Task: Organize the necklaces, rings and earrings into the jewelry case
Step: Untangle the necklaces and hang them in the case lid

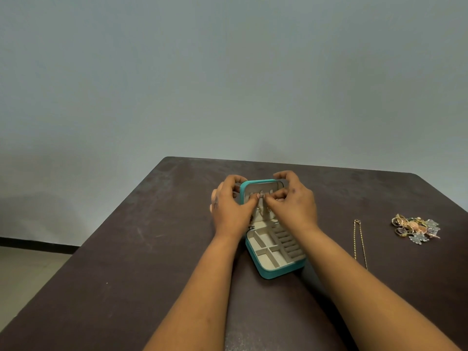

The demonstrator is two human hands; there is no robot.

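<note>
At frame centre, the left hand and right hand, fingers curled, pinched a thin gold necklace against the raised lid of the open teal zip-around jewelry case, apparently to hook it there.

No legible text, labels or numbers anywhere.

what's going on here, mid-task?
A person is working at an open teal jewelry case on a dark table. Both hands are up at the raised lid: the left hand and right hand pinch something small at the hooks inside it, apparently hanging a necklace; it is too small to identify. The tray compartments look empty. A gold chain and a pile of rings and earrings wait on the table to the right.
</note>
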